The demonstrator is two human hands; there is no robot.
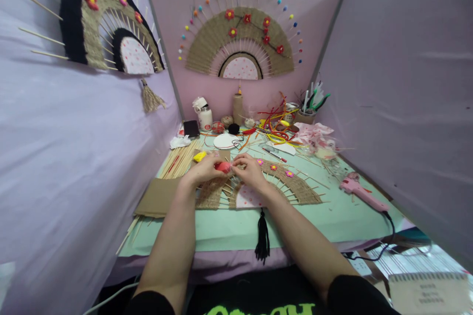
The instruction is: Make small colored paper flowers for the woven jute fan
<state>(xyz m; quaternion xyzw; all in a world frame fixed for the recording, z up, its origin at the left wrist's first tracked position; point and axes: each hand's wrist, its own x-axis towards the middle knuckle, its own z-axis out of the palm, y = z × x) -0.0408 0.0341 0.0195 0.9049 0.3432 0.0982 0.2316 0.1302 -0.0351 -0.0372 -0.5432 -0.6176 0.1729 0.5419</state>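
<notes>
My left hand (206,167) is closed on a small red lump (223,167) that looks like soft clay in clear wrapping. From the other side my right hand (248,171) pinches the edge of the clear plastic (231,166). Both hands are above a fan (308,189) of twine-wrapped sticks, which lies on the table with pink and orange flowers along its arc. A black tassel (262,237) hangs from the fan over the table's front. Just behind my left hand sits a yellow lump (200,156), also partly wrapped.
Brown cardboard (157,198) and thin sticks (181,160) lie at left. A pink glue gun (364,194) with a cord rests at right. Behind are a white bottle (204,115), a twine cone (238,110), tangled coloured stems (277,125) and a pen (274,154). Fans hang on the walls.
</notes>
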